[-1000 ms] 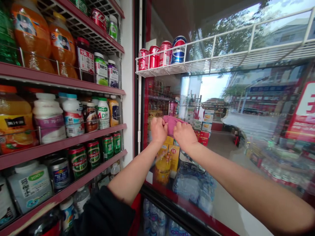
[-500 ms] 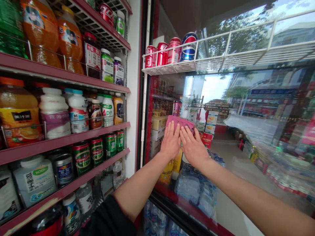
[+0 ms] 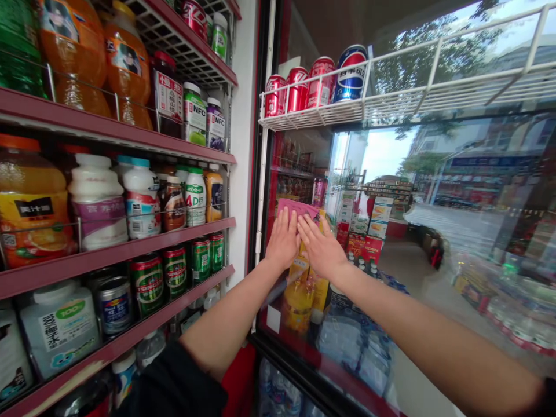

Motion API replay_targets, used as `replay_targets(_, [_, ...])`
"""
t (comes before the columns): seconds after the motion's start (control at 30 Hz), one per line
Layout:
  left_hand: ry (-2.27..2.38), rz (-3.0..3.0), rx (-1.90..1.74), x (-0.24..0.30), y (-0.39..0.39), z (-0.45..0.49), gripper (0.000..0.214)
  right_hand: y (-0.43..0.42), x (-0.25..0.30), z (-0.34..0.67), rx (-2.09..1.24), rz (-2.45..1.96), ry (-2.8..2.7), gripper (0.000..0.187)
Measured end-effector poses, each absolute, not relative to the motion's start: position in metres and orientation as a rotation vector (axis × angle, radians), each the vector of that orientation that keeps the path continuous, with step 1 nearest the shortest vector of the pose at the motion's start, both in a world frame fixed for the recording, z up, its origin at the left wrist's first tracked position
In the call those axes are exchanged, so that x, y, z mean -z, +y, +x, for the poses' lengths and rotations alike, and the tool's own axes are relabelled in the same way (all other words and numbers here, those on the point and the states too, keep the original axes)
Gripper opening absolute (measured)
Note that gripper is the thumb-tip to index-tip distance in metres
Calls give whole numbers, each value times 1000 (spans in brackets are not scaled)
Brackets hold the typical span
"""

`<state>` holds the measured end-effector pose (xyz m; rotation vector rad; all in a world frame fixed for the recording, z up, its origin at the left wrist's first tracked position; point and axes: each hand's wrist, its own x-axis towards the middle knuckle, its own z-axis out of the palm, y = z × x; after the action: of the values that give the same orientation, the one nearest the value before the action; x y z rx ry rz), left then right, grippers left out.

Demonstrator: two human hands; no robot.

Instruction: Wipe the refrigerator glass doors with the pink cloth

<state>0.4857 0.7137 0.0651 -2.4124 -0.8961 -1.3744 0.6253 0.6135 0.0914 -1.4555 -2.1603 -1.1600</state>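
Note:
A pink cloth (image 3: 299, 208) lies flat against the inner side of the glass door (image 3: 369, 145). My left hand (image 3: 282, 238) presses on it, palm towards the glass, with the fingers stretched out. My right hand (image 3: 320, 243) lies beside it, also flat with fingers extended over the cloth's lower right part. The two hands nearly touch at the fingertips. Above them, a white wire rack (image 3: 399, 104) on the door carries red cans (image 3: 297, 90) and a blue Pepsi can (image 3: 350, 74).
At left, a cooler's shelves (image 3: 117, 142) hold bottles and cans, including orange soda bottles (image 3: 125, 63) and green beer cans (image 3: 147, 282). The black door frame (image 3: 299, 370) runs below. Through the glass stand cartons and wrapped water bottles (image 3: 343, 336); a street shows too.
Both hands and the cloth have moved left across the glass, towards the door's hinge-side edge. The view has shifted slightly.

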Motion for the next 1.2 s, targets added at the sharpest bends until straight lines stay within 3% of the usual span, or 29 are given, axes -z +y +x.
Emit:
replay_targets(0.5, [-1043,-2260,1178,-85,762,434,76,682,-122,583,1273,-1469,-2289,82])
replay_targets(1.2, [-1050,-2310,1232,-88,712,474,74,626,-121,625,1329,-1526,-2211,76])
